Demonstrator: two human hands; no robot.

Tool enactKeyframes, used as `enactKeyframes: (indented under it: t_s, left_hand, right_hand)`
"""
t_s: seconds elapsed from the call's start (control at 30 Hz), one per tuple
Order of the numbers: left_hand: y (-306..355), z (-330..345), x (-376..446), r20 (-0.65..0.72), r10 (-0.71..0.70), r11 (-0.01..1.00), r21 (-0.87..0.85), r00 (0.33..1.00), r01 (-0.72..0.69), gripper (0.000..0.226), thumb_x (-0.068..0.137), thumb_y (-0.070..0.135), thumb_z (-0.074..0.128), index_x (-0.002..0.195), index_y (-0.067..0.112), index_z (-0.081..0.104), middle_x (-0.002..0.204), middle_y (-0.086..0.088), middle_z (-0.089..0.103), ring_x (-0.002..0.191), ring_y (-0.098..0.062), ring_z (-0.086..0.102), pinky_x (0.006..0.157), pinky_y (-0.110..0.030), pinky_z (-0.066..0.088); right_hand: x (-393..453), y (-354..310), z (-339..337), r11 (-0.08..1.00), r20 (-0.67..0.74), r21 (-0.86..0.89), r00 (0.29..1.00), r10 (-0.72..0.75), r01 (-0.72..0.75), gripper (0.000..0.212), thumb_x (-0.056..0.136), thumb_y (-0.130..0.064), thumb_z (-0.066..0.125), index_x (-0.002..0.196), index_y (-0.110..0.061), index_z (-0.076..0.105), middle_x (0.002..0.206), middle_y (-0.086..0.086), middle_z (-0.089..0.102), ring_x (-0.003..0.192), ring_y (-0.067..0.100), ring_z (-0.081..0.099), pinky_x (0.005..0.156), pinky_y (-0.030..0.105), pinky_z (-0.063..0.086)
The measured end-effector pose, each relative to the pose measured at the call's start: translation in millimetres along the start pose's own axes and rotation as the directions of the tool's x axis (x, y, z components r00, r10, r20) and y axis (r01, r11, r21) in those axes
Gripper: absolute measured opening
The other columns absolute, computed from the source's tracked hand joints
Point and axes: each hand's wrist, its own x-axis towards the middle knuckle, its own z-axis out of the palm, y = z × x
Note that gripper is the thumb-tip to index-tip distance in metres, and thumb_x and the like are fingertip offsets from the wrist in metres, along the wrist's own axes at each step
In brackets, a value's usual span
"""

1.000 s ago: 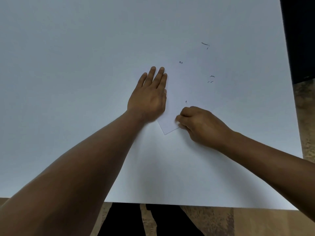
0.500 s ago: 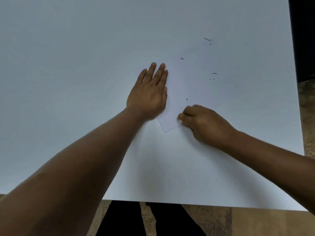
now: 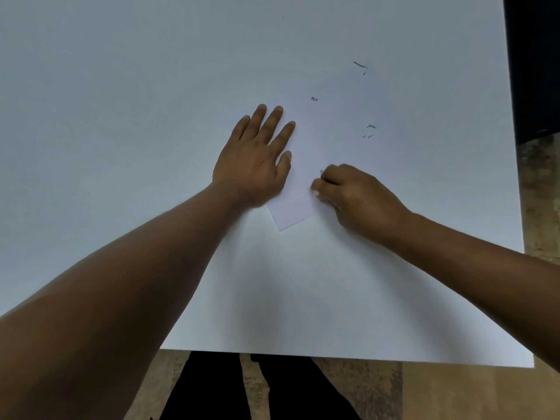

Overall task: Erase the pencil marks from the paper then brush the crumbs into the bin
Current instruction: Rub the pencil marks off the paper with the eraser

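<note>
White table fills most of the view; wood-look floor along its near and right edges. Paper, white on white, lies near table centre, its near corner plainly edged. Left hand flat on the paper's left edge, fingers straight and close together, pressing down. Right hand on the paper's near right part, fingers curled tight; whatever they pinch is hidden. Small dark crumbs scattered over the paper's far half, beyond both hands.
</note>
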Motion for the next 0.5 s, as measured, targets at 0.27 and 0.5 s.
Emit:
enactKeyframes:
  t_s: [0.27,0.5]
  left_hand:
    - [-0.1,0.1,0.2,0.008,0.007,1.0,0.005,1.0,-0.007,0.064,0.103,0.046,0.019,0.163,0.022,0.022,0.172,-0.007,0.012,0.159,-0.029,0.004,0.129,-0.045,0.004]
    - [-1.4,1.4,0.4,-0.007,0.019,1.0,0.0,1.0,-0.019,0.065,0.103,0.047,0.019,0.163,0.021,0.023,0.171,-0.008,0.013,0.159,-0.03,0.006,0.128,-0.046,0.006]
  right_hand:
    - [-5.2,14.6,-13.0,0.997,0.049,0.072,0.999,0.018,-0.022,0.021,0.091,-0.004,0.064,0.11,-0.008,0.071,0.089,0.01,0.061,0.076,0.032,0.059,0.061,0.038,0.052]
    - [10.6,-3.1,0.5,0.999,-0.013,0.045,1.0,0.013,-0.012,0.021,0.087,0.005,0.064,0.107,-0.002,0.067,0.085,0.009,0.057,0.075,0.028,0.051,0.055,0.039,0.049]
